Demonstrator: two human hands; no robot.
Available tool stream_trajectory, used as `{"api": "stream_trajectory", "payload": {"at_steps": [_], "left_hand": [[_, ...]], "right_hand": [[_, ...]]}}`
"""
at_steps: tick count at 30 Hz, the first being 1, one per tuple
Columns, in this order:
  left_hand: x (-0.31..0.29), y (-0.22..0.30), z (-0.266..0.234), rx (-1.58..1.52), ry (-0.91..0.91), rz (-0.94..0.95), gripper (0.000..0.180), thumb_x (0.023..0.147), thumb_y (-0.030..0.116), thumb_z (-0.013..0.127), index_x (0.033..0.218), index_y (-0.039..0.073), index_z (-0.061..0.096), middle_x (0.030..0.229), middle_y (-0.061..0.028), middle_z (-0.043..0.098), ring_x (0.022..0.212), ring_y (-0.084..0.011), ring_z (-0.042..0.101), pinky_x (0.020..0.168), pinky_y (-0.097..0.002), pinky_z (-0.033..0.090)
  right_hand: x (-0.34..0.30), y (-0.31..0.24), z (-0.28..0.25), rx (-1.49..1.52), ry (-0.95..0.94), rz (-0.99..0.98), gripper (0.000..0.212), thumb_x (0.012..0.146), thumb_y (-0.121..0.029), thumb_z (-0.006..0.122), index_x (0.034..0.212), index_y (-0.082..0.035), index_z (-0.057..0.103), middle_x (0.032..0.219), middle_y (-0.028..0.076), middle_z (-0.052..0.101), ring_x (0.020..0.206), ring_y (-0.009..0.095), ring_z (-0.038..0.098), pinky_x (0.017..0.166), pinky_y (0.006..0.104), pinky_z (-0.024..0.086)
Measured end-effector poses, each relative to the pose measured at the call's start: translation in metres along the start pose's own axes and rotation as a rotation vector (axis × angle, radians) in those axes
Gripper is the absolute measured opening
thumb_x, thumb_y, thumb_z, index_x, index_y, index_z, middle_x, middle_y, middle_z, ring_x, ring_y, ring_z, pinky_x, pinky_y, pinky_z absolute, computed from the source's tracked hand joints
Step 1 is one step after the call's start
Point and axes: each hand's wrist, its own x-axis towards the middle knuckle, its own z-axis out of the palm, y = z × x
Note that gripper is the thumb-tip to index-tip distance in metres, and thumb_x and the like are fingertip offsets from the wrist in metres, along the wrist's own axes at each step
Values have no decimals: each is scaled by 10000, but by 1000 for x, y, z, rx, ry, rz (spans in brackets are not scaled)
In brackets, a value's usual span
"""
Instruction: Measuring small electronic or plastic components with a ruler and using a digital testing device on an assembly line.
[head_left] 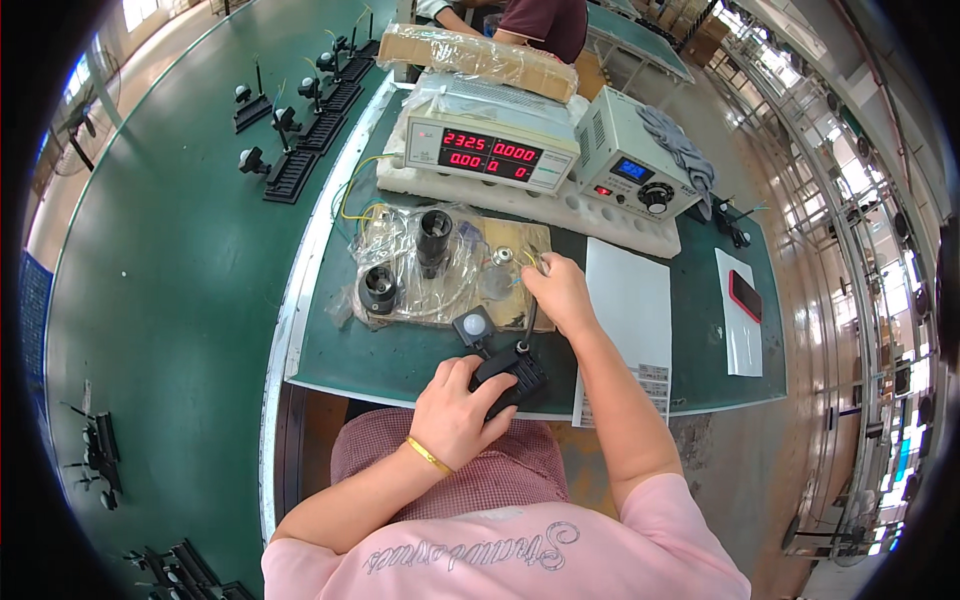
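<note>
While the left hand (pixel 455 410) grips a black lamp (pixel 510 378), the right hand (pixel 558 290) pinches thin wires (pixel 527 262).

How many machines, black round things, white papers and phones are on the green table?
Box machines with lit displays: 2
Black round cylinder parts: 2
White paper sheets: 2
Red phone: 1
Total: 7
</note>
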Motion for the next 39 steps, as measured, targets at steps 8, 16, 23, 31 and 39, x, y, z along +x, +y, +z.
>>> {"api": "stream_trajectory", "payload": {"at_steps": [8,16,23,31,39], "left_hand": [[2,-2,3,4,11,6,368,713,237,738,1061,156,646,1084,-167,533,968,-345,531,821,-414,480],[0,-4,2,-1,13,12,359,717,250,745,1053,166,651,1068,-166,532,936,-336,538,773,-402,495],[0,-4,3,-5,27,18,348,716,255,746,1041,166,660,1057,-160,537,927,-327,543,765,-393,502],[-2,-5,6,-6,23,12,356,713,257,746,1046,166,660,1067,-157,539,940,-328,540,781,-392,500],[-18,-4,-18,-18,51,67,382,715,246,746,1072,158,638,1107,-156,523,1018,-343,533,855,-410,482]], "right_hand": [[9,0,-1,-174,-74,14,344,732,-257,606,872,56,640,806,265,642,794,408,634,739,428,485],[11,1,1,-219,-85,-10,300,723,-230,611,825,51,629,800,271,633,789,433,624,728,461,492],[10,1,0,-244,-90,-11,295,721,-230,619,829,43,634,829,262,649,816,435,632,746,474,507],[9,4,2,-245,-74,-22,311,728,-236,620,862,44,638,842,256,658,820,424,641,760,471,508],[-22,-27,-25,533,-170,38,332,889,-241,594,1081,28,619,696,55,591,608,125,536,529,266,410]]}}
